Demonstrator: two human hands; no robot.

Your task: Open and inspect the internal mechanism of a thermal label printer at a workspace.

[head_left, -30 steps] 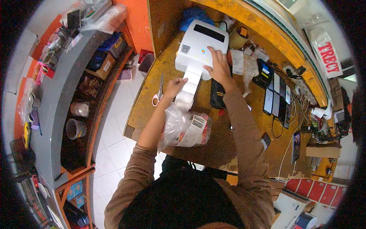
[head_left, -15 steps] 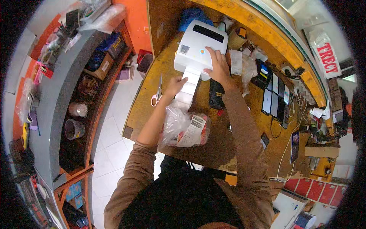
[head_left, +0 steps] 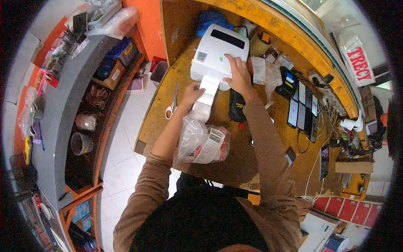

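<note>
A white label printer (head_left: 220, 48) stands on the wooden desk, with a strip of blank white labels (head_left: 203, 107) coming out of its front. My left hand (head_left: 191, 95) pinches the left edge of this strip between thumb and fingers. My right hand (head_left: 239, 77) rests on the printer's front right corner, fingers spread, fingertips near its lit round button. Below the strip's lower end lies a clear plastic-wrapped package (head_left: 214, 147) with red contents and a printed paper label. Scissors (head_left: 172, 107) with white and orange handles lie left of my left hand.
A black pouch (head_left: 236, 107) lies beside my right forearm. Several phones (head_left: 301, 107) and loose cables (head_left: 321, 113) occupy the desk's right side. Clear plastic wrapping (head_left: 273, 80) sits right of the printer. A grey-topped shelf (head_left: 67, 101) stands at left, across the tiled floor (head_left: 121, 155).
</note>
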